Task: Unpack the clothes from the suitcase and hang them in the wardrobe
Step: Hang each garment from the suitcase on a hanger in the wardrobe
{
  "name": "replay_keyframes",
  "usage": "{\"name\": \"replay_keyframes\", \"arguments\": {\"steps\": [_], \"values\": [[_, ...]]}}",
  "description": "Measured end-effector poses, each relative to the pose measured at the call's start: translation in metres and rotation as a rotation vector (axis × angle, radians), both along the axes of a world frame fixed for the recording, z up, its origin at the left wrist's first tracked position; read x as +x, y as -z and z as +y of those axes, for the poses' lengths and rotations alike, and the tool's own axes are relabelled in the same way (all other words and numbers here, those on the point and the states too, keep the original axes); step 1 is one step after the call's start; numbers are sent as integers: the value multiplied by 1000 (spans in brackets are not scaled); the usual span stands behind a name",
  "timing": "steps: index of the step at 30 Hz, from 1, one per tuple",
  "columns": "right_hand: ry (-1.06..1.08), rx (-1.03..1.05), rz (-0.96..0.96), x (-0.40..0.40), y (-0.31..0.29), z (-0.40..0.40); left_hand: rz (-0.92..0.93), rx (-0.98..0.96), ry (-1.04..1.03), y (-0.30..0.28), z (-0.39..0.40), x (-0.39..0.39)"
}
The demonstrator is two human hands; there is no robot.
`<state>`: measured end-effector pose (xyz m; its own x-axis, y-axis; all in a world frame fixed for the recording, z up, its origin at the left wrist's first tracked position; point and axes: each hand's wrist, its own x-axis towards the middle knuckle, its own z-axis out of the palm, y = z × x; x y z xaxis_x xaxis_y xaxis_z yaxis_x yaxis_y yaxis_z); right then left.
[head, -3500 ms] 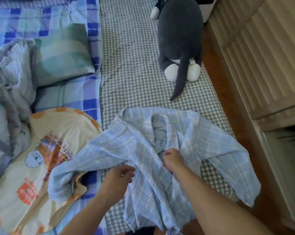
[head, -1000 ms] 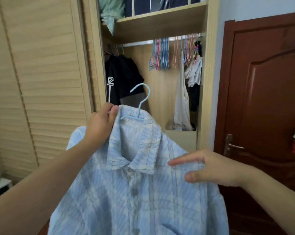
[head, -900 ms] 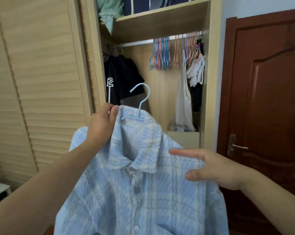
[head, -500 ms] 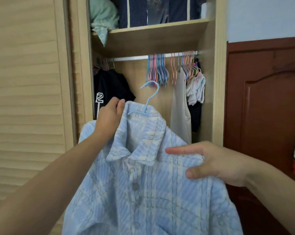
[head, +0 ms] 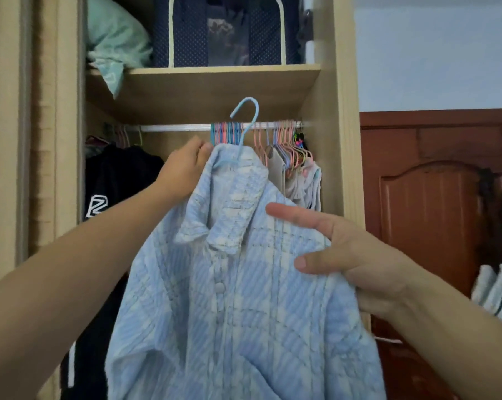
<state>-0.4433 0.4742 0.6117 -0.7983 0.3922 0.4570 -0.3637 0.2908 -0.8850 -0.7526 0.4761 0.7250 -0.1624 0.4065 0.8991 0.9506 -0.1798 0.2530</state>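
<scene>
A light blue checked shirt (head: pixel 238 298) hangs on a light blue hanger (head: pixel 245 125), raised in front of the open wardrobe. My left hand (head: pixel 183 168) grips the shirt's collar and the hanger's shoulder at the upper left. My right hand (head: pixel 350 255) holds the shirt's right shoulder, thumb in front, index finger stretched out over the cloth. The hanger's hook stands just in front of and above the metal rail (head: pixel 180 128); whether it touches the rail I cannot tell. The suitcase is out of view.
Several empty coloured hangers (head: pixel 229 134) bunch on the rail. A black garment (head: pixel 114 180) hangs at left, pale garments (head: pixel 298 180) at right. The shelf (head: pixel 215 82) above carries a dark storage bag (head: pixel 220 30) and green bedding (head: pixel 114 44). A brown door (head: pixel 431 226) stands at right.
Earlier the shirt lay on the bed under both hands. Over the last second both hands lifted the hung shirt up and closer to the wardrobe rail.
</scene>
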Motion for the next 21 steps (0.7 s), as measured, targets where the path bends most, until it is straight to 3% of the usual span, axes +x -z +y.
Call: {"name": "replay_keyframes", "arguments": {"steps": [4, 10, 16, 21], "values": [[23, -201, 98, -56, 1, 32, 18, -189, -268, 23, 27, -45], [176, -109, 50, -133, -22, 80, -28, -274, -579, 71, 7, -153], [266, 84, 111, -236, -95, 98, 185, -87, -870, 40, -34, -272], [400, 96, 146, -362, -144, 121, 148, 64, -824, 18, -35, -341]]}}
